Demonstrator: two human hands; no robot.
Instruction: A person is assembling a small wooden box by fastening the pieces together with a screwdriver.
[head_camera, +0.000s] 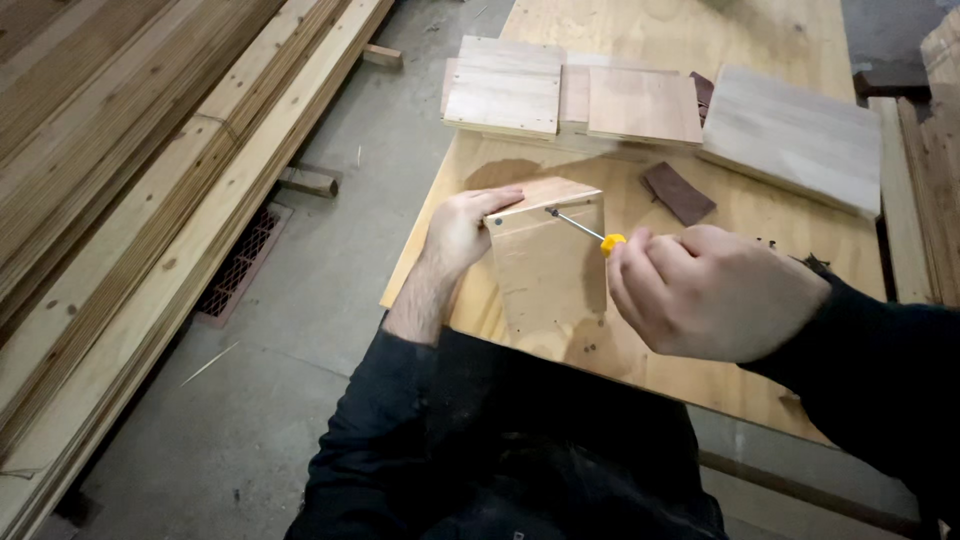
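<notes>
A small box of pale wooden boards (548, 262) stands tilted on the plywood table (760, 215). My left hand (460, 230) holds its left upper corner, fingers laid over the top edge. My right hand (712, 290) is closed around a screwdriver with a yellow handle (612, 242); only the handle's tip shows. The thin metal shaft (577, 226) points left and up, its tip resting on the box's top board near a dark screw head.
Several cut wooden boards (505, 88) lie at the table's far side, with a larger panel (795, 135) at the right. A dark brown pad (678, 192) lies behind the box. Long planks (150, 160) are stacked on the left. A floor grate (240, 265) sits beside them.
</notes>
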